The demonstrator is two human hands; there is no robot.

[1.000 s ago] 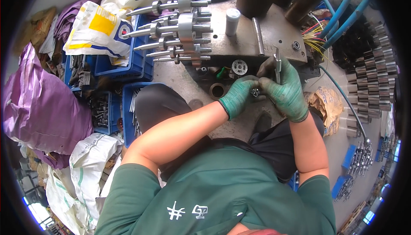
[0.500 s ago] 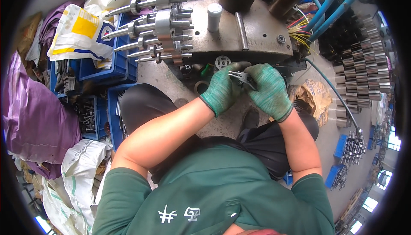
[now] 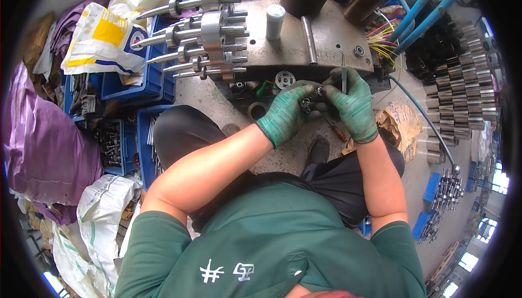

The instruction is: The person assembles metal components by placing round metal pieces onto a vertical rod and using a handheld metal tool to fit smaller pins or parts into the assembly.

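My left hand (image 3: 283,114), in a green knitted glove, is closed round a small dark metal part (image 3: 306,105) with openings in it. The thumb and fingers of my gloved right hand (image 3: 353,109) pinch at the same part from the other side. A slim metal tool (image 3: 343,75) with a bent tip rises from the right hand's grip and points away from me. Below that hand shows an orange-brown handle (image 3: 339,133); whether it belongs to the tool I cannot tell. Beyond the left hand is a round metal disc (image 3: 284,79) with holes.
A heavy metal bench block (image 3: 326,37) carries a white cylinder (image 3: 275,22), a rod (image 3: 310,40) and a bearing ring (image 3: 358,51). Stepped shafts (image 3: 209,40) stick out at its left. Blue crates (image 3: 138,86) and sacks flank me; stacked metal cylinders (image 3: 459,89) stand right.
The silver plier-like tool between my hands has swung up and now points away from the right hand. Both hands have come together on the small dark part, the right one slightly lower.
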